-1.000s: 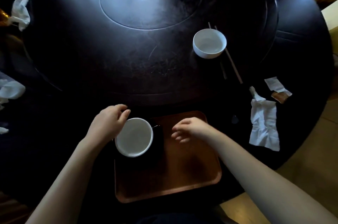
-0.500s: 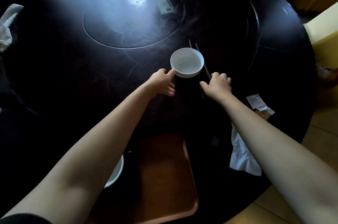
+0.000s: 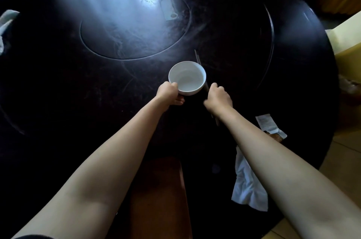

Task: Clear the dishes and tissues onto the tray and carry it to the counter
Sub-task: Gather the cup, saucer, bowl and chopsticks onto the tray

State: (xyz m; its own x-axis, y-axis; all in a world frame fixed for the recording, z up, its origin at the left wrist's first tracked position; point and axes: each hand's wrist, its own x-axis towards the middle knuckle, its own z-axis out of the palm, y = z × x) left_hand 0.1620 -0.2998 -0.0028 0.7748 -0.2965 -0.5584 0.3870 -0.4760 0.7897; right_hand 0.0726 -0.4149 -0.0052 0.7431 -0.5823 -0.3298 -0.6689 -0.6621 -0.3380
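Left hand (image 3: pixel 169 93): stretched far out over the table, thumb hooked on the near rim of the bowl and fingers curled under its side, so it grips the bowl.
Right hand (image 3: pixel 218 98): reaching out level with the left, knuckles up and fingers folded down around the chopsticks just right of the bowl; it looks closed on them, though the fingertips are hidden from here.
Bowl (image 3: pixel 187 78): white, upright, nothing showing inside; it sits well out from the person, past the middle ring's near edge. Whether it is lifted or resting on the wood, I cannot tell.
Chopsticks (image 3: pixel 197 57): a dark pair running from behind the bowl's right side, under the right hand, with the near ends poking out below the wrist.
Tray (image 3: pixel 160 199): brown, at the near edge of the table between the two forearms, mostly in shadow and partly covered by the left arm.
Tissue (image 3: pixel 247 188): white and crumpled, lying on the table to the right of the tray, partly under the right forearm.
Wrapper (image 3: pixel 266 124): a small pale paper packet farther right, near the table's edge, with something brown just beside it.
Table (image 3: pixel 78 102): round, dark, glossy, with an inset ring in the middle catching window glare.
Card (image 3: pixel 169 12): a small pale one lying inside that ring, on the far side.
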